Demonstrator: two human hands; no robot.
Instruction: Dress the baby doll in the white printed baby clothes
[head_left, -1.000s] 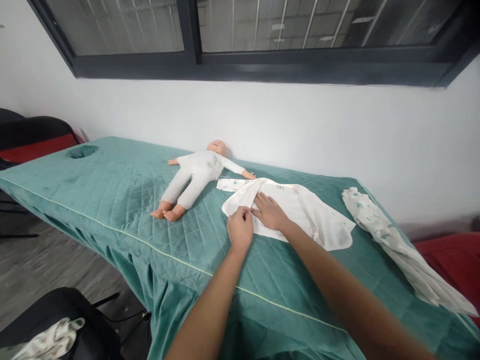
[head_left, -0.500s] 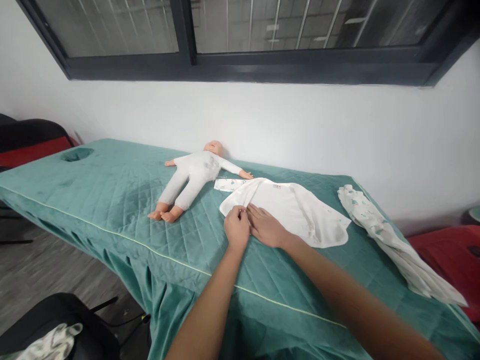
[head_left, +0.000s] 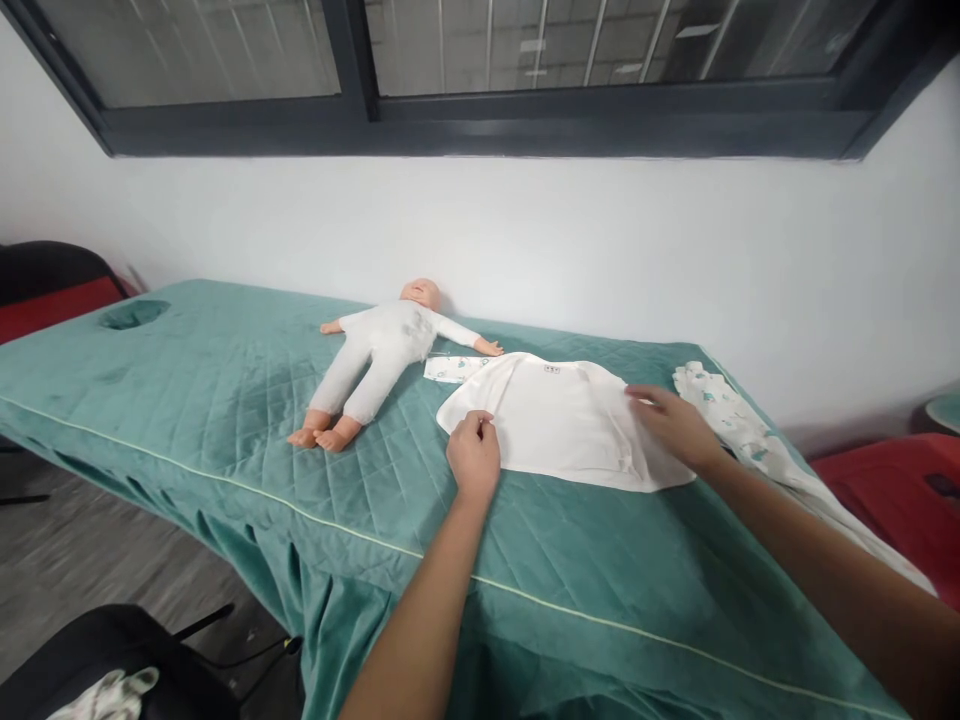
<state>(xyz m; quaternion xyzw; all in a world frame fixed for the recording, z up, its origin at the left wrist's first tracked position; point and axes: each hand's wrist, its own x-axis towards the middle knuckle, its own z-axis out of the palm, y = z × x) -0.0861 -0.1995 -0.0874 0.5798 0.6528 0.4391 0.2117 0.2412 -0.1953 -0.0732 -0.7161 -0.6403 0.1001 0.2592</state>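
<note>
A white baby shirt lies spread with its inside up, a small label at its neck and a printed sleeve out to the left. My left hand is closed in a pinch at the shirt's lower left part; the fingers hide what is between them. Over the right part of the shirt is my right hand, open, its fingers stretched to the left; whether they touch the cloth I cannot tell. Left of the shirt a baby doll in white lies on its back, one hand close to the shirt's upper edge.
A green quilted cover drapes the bed, with a round hole at its left end. Folded printed clothing lies at the right edge. A black chair with cloth on it stands at the front left. A red object is beyond the right end.
My right hand has moved right, from beside my left hand to the shirt's right side. My left hand has stayed at the lower left. The view has shifted slightly.
</note>
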